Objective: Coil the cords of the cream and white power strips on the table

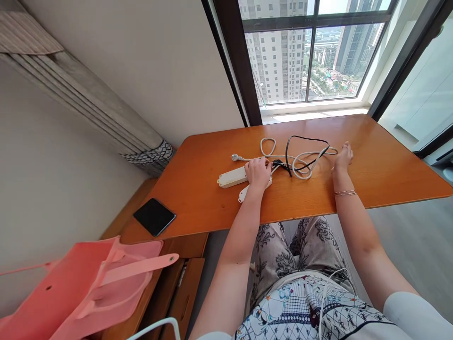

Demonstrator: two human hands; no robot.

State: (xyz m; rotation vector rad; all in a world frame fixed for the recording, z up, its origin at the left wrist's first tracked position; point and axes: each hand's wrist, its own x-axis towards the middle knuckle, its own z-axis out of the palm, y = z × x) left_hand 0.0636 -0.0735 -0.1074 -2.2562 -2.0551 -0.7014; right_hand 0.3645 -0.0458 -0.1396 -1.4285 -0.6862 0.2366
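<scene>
A wooden bench (pixel 198 189) fills the ctr. of the scene, backed by a window (pixel 283 66) onto city bldgs.; a pink bag (pixel 88 283) sits lower L. Mid-bench, a white cable (pixel 301 178) and a black cord (pixel 307 138) lie in loose, tangled loops. A flat black device (pixel 155 216) rests at the bench's L end, nr. the front edge. The person's L hand (pixel 258 172) is atop a white power strip (pixel 231 178) and a second strip (pixel 244 193), fingers curled down; can't tell if they grasp. The R hand (pixel 343 157) is just beside the cable's R-most loop, fingers bent, grip unclear. A white plug (pixel 235 157) lies just behind the first strip.
</scene>
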